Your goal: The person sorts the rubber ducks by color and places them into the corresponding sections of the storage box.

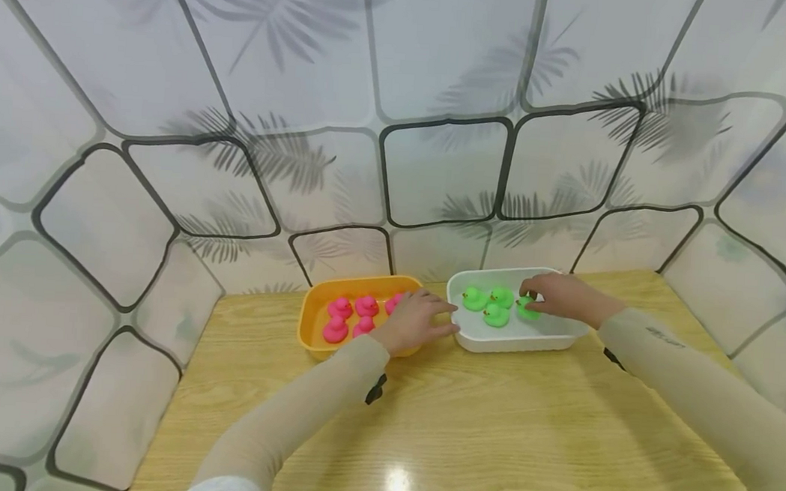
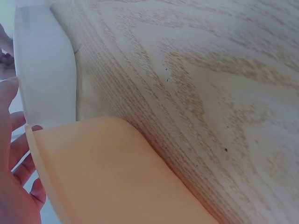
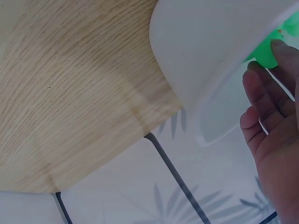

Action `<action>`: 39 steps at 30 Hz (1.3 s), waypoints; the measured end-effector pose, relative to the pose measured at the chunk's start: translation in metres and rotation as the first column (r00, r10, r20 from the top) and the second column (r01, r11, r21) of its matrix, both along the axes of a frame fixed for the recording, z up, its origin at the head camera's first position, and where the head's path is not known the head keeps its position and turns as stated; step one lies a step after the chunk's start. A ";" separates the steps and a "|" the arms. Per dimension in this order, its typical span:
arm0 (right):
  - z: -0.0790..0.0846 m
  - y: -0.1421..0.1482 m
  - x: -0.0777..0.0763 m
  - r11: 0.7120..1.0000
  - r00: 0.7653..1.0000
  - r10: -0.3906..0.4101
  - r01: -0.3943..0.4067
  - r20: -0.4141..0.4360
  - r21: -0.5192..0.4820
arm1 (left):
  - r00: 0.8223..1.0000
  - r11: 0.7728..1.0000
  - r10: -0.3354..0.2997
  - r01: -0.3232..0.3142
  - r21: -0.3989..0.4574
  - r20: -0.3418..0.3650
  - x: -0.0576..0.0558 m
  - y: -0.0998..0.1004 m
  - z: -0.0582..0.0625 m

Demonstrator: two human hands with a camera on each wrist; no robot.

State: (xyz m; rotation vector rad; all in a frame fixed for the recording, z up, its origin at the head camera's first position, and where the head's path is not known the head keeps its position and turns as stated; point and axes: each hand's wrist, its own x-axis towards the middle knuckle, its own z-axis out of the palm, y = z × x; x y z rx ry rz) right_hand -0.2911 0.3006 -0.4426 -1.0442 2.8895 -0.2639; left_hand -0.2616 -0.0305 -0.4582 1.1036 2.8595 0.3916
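Note:
A white tray (image 1: pixel 515 345) holds several green rubber ducks (image 1: pixel 496 316). My right hand (image 1: pixel 568 297) reaches over its right side and pinches the rightmost green rubber duck (image 1: pixel 526 309) between thumb and fingers, low inside the tray. The right wrist view shows the fingertips against that green duck (image 3: pixel 265 55), partly behind the tray wall. To the left stands an orange tray (image 1: pixel 305 326) with several pink rubber ducks (image 1: pixel 366 306). My left hand (image 1: pixel 415 322) lies over its right end, fingers spread and reaching to the white tray's left rim. It hides part of the pink ducks.
Both trays stand side by side on a wooden table (image 1: pixel 463 422), near its back edge. Behind and on both sides rises a patterned covering (image 1: pixel 445 173) with dark outlines and leaf prints.

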 end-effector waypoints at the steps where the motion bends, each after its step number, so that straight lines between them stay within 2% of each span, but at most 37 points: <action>1: -0.001 -0.001 -0.001 1.000 1.000 0.007 -0.007 -0.003 0.006 | 1.000 1.000 -0.001 0.001 -0.001 -0.001 0.000 0.000 0.000; 6: -0.002 -0.004 -0.002 0.999 0.999 0.036 -0.035 -0.009 0.013 | 1.000 1.000 0.004 -0.004 -0.005 0.003 0.001 0.001 0.002; 13: -0.004 -0.005 -0.006 0.999 0.999 0.045 -0.045 0.025 0.025 | 1.000 1.000 0.005 -0.005 -0.007 -0.003 0.001 0.003 0.000; 28: -0.009 -0.013 -0.009 0.999 1.000 -0.001 0.000 0.030 0.050 | 0.999 0.999 0.034 -0.034 -0.021 -0.016 0.000 0.002 -0.002; 33: -0.006 -0.015 -0.008 1.000 1.000 0.004 -0.004 0.024 0.019 | 0.999 0.999 0.039 -0.039 -0.017 -0.013 0.001 0.000 -0.001; 39: -0.010 -0.005 -0.006 0.998 0.999 -0.020 0.018 -0.036 -0.052 | 0.999 0.999 0.027 -0.026 0.025 -0.038 0.004 -0.002 0.003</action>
